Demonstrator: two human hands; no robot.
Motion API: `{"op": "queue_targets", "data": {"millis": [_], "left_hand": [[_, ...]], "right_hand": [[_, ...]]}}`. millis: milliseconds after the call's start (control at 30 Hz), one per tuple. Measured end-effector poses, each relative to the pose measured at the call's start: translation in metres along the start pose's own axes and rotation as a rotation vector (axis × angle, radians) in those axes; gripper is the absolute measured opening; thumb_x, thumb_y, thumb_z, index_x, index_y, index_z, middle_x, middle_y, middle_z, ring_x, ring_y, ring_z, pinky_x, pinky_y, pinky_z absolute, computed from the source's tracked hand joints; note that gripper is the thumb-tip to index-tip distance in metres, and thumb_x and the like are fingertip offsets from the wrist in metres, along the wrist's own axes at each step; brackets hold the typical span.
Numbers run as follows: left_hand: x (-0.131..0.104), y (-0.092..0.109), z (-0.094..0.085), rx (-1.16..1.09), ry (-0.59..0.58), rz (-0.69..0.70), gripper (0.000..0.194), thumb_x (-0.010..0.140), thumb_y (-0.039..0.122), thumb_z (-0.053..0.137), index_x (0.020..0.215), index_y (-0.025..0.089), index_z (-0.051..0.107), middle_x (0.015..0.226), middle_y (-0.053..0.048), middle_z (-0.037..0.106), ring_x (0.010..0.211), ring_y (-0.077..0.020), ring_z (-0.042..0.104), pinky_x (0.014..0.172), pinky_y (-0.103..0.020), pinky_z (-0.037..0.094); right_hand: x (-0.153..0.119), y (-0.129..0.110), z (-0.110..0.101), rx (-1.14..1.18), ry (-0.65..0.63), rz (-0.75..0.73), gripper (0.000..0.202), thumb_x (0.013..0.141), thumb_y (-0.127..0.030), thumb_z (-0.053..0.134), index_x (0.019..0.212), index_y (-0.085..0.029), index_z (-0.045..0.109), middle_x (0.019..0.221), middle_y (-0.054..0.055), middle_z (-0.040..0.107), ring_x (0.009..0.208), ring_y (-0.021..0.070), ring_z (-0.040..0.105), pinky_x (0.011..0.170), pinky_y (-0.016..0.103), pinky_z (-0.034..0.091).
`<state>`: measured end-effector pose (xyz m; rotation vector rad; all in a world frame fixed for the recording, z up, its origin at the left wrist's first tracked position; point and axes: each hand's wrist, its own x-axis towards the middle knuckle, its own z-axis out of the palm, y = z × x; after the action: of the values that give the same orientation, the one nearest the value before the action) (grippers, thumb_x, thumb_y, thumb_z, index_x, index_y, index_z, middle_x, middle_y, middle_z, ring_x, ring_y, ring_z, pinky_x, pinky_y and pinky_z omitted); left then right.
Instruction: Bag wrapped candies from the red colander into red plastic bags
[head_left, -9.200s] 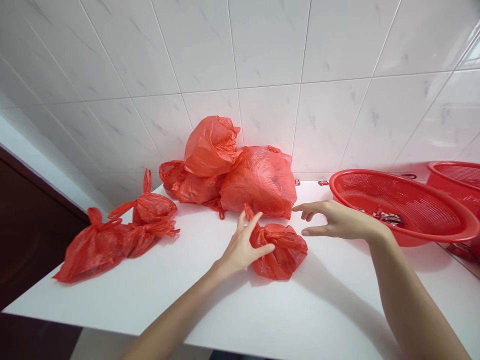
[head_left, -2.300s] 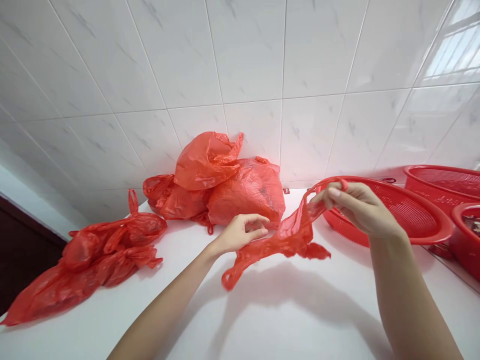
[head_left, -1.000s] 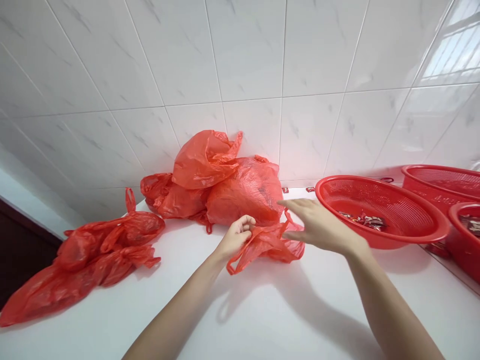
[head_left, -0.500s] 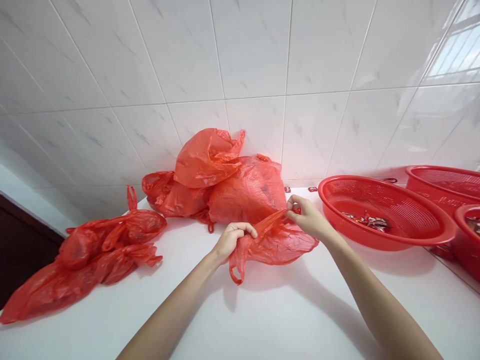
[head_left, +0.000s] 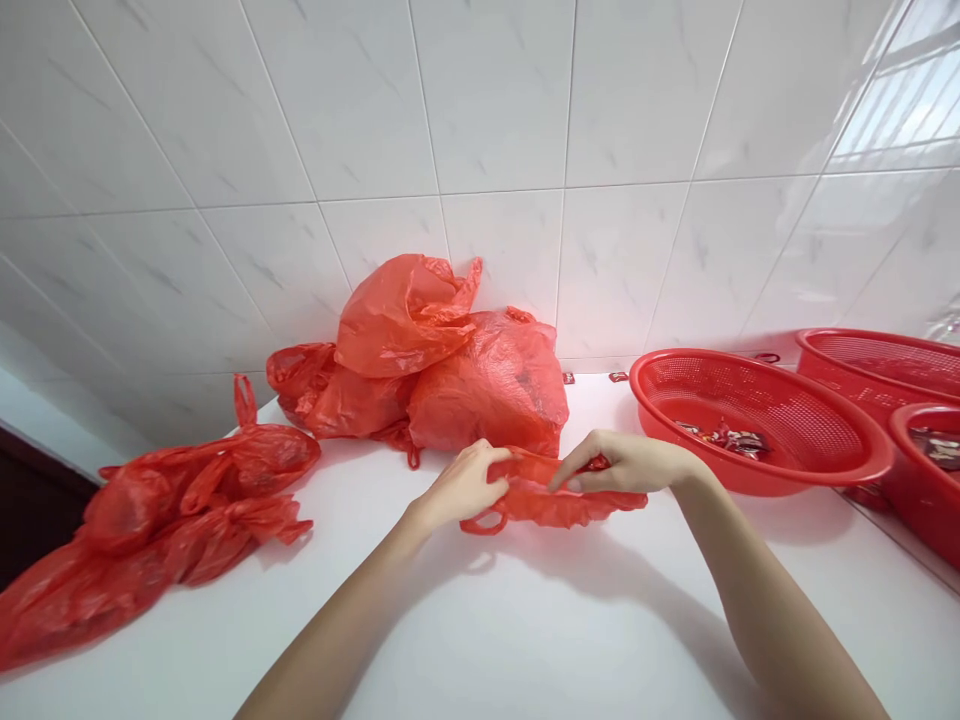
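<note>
A thin red plastic bag (head_left: pixel 562 508) is held low above the white table, its mouth partly spread and one loop handle hanging at the left. My left hand (head_left: pixel 463 487) grips the bag's left rim, thumb and fingers closed on the plastic. On the other side, my right hand (head_left: pixel 626 463) bends over the mouth with index finger and thumb pointing down into the opening. A bit of red plastic shows within its grip; the other fingertips are hidden. Just behind stands a bulging, filled red bag (head_left: pixel 495 385), and another bag (head_left: pixel 405 315) leans on it.
Filled, knotted red bags (head_left: pixel 172 510) lie at the left edge. On the right, a red plastic colander (head_left: pixel 757 400) holds small wrapped pieces. Two more red baskets (head_left: pixel 892 365) stand beyond it. Small red packets (head_left: pixel 618 377) lie along the tiled wall (head_left: pixel 502 100).
The bag has been drawn flatter and its mouth spread. My right hand has moved down, turning its fingers into the opening. My left hand has shifted slightly, still on the rim.
</note>
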<state>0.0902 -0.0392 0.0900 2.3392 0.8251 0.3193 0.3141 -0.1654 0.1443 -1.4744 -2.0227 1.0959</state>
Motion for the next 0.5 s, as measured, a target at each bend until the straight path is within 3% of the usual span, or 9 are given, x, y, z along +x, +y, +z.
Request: {"op": "queue_targets", "data": {"millis": [100,200,300,367,433,500], "left_hand": [[-0.004,0.008,-0.003,0.081,-0.188,0.014,0.086,0.06,0.013,0.064,0.143,0.033,0.057,0.109,-0.006,0.067,0.106,-0.0302,0.063,0.083,-0.032,0.052],[-0.009,0.014,-0.01,0.034,-0.375,0.089,0.09,0.054,0.011,0.064,0.142,0.029,0.058,0.126,-0.006,0.068,0.109,-0.0309,0.065,0.078,-0.029,0.052],[-0.012,0.016,-0.015,-0.043,-0.413,0.105,0.078,0.055,0.012,0.063,0.133,0.022,0.066,0.128,-0.007,0.07,0.101,-0.0286,0.069,0.073,-0.027,0.052],[-0.014,0.016,-0.015,-0.092,-0.418,0.098,0.073,0.059,0.015,0.062,0.131,0.02,0.067,0.115,-0.005,0.075,0.093,-0.0259,0.07,0.069,-0.026,0.051],[-0.014,0.015,-0.012,-0.123,-0.42,0.079,0.071,0.063,0.017,0.062,0.134,0.02,0.066,0.105,-0.004,0.076,0.087,-0.0234,0.071,0.066,-0.025,0.051],[-0.014,0.013,-0.009,-0.13,-0.411,0.058,0.072,0.064,0.019,0.064,0.136,0.021,0.065,0.107,-0.004,0.077,0.086,-0.0227,0.07,0.066,-0.024,0.051]], "right_hand": [[-0.003,0.008,-0.001,-0.133,0.157,0.253,0.027,0.071,-0.017,0.067,0.093,-0.018,0.081,0.057,-0.003,0.055,0.048,0.011,0.046,0.044,0.023,0.034],[-0.016,0.009,-0.008,-0.211,0.304,0.345,0.043,0.061,-0.01,0.071,0.101,-0.022,0.08,0.059,-0.002,0.06,0.049,0.0136,0.053,0.042,0.023,0.038],[-0.04,0.008,-0.027,-0.161,0.388,0.229,0.056,0.065,-0.029,0.082,0.121,-0.028,0.074,0.097,0.006,0.074,0.082,0.0233,0.07,0.064,0.03,0.056],[-0.058,0.013,-0.044,-0.096,0.579,0.218,0.059,0.077,-0.047,0.075,0.131,-0.026,0.067,0.125,0.013,0.069,0.107,0.0298,0.069,0.077,0.035,0.058],[-0.075,0.028,-0.06,-0.191,0.814,0.337,0.066,0.084,-0.054,0.068,0.141,-0.022,0.058,0.139,0.02,0.061,0.122,0.0342,0.062,0.083,0.036,0.055],[-0.09,0.05,-0.071,-0.29,0.868,0.523,0.073,0.08,-0.058,0.07,0.138,-0.016,0.059,0.136,0.028,0.061,0.119,0.0368,0.063,0.075,0.037,0.052]]}}
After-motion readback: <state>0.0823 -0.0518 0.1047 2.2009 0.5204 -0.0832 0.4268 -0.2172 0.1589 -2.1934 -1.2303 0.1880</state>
